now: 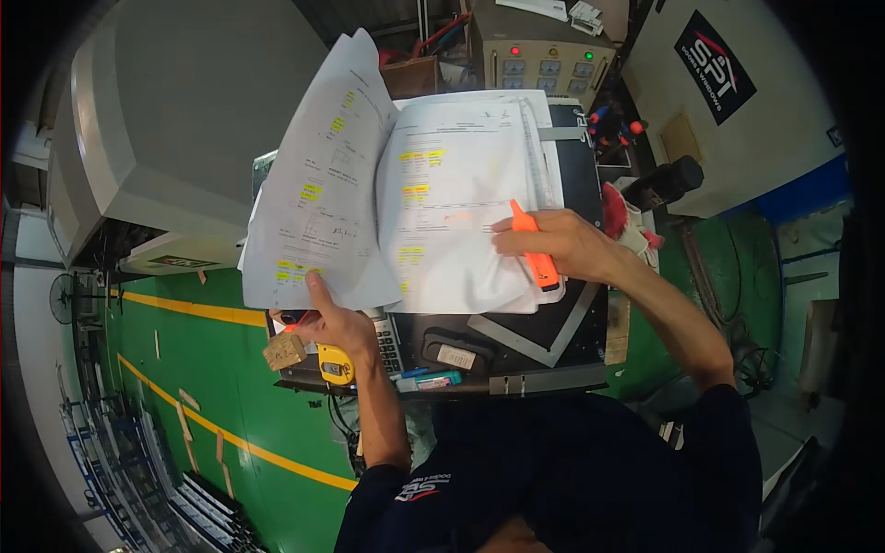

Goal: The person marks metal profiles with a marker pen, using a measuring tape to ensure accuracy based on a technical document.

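A thick stack of printed sheets [466, 189] lies open, with yellow and some orange highlighter marks on its lines. My left hand [343, 330] grips the lower edge of the turned-over pages [323, 184], thumb on top; its other fingers are mostly hidden. Those pages stand raised and curved on the left. Over the right part of the stack, my right hand [573, 247] holds an orange highlighter [542, 269] between thumb and fingers. Its narrow end points up, away from me. Below my left hand are a yellow tape measure [336, 366] and a wooden block [285, 351].
A metal square [544, 348], a black stapler-like item [455, 354], a partly covered calculator [387, 346] and pens [433, 380] lie along the near edge. A control box with lit lamps [548, 69] stands behind. A black bottle [666, 184] is at right.
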The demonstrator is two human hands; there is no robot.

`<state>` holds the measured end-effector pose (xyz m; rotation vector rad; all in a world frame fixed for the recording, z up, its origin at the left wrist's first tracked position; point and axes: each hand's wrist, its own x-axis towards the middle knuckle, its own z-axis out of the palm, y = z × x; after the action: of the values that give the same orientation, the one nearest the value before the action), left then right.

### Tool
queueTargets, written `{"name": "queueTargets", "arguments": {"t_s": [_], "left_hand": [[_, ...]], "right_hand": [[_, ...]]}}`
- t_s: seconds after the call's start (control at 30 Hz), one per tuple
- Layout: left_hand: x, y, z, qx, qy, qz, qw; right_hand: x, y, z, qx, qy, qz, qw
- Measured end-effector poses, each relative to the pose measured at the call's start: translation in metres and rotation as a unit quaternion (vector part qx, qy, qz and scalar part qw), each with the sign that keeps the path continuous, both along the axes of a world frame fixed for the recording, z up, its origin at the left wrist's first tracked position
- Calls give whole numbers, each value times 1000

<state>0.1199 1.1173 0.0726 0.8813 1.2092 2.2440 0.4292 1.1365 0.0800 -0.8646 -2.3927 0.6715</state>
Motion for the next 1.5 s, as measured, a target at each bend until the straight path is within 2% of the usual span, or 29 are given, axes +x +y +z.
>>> {"name": "queueTargets", "arguments": {"t_s": [0.1, 0.17, 0.23, 0.3, 0.37, 0.4, 0.43, 0.5, 0.53, 0.57, 0.67, 0.7, 0.77, 0.87, 0.9, 0.97, 1.07, 1.13, 1.2, 1.23, 1.3, 1.37, 1.47, 1.5], "left_hand": [[4, -1, -10, -6, 30, -6, 1000], [9, -3, -14, 13, 60, -26, 998], [10, -6, -24, 35, 91, -57, 994], [2, -1, -47, 27, 80, -5, 996], [-7, 0, -51, 14, 83, 48, 995], [-4, 0, -40, 14, 76, 37, 996], [0, -1, -27, 15, 67, 29, 997], [-2, -3, -19, 2, 38, 2, 999], [1, -2, -18, 0, 44, 25, 999], [5, -1, -14, -2, 53, 47, 997], [0, 0, -16, -1, 92, 66, 994], [-8, 2, -28, 15, 109, 64, 992], [-30, 2, -63, 27, 124, 33, 991], [-5, -2, -22, -27, 196, -50, 979], [-6, 0, -22, -27, 207, -32, 978], [-3, 1, -19, -48, 161, -31, 985], [8, 2, 3, -46, 91, -22, 995], [4, 4, 4, -42, 77, -8, 996], [-6, 6, -6, -48, 93, 15, 994], [-2, 4, 4, -60, 97, 31, 993], [5, 3, 8, -46, 32, 23, 998], [6, 3, 3, -34, -2, -8, 999], [7, 0, -4, -39, 32, -23, 998], [7, -1, -6, -37, 46, -15, 998]], "right_hand": [[-42, 10, 53, 23, 225, -13, 974], [-79, 31, 85, 44, 325, -11, 945], [-111, 56, 107, 50, 320, 15, 946], [-143, 73, 112, 93, 294, -5, 951], [-159, 74, 114, 89, 359, -7, 929], [-163, 72, 112, 85, 385, -2, 919], [-166, 69, 109, 88, 410, -45, 907], [-163, 56, 103, -31, 444, -145, 884], [-162, 53, 100, -92, 457, -195, 863], [-169, 60, 82, -108, 513, -203, 827], [-164, 58, 67, -230, 484, -244, 808], [-169, 62, 57, -248, 567, -229, 752], [-171, 59, 60, -236, 570, -236, 750], [-175, 58, 61, -181, 581, -245, 755], [-175, 58, 61, -171, 580, -250, 756], [-173, 56, 62, -162, 567, -265, 762], [-157, 53, 49, -75, 530, -332, 777], [-128, 39, 37, -25, 442, -373, 816], [-100, 27, 14, 61, 372, -423, 824], [-87, 19, 11, 35, 342, -436, 832], [-67, 3, 7, -16, 281, -468, 838], [-55, 1, 2, 218, 108, -481, 842], [-54, -7, -7, 212, 137, -476, 842], [-62, -16, -5, 86, 227, -485, 840]]}}
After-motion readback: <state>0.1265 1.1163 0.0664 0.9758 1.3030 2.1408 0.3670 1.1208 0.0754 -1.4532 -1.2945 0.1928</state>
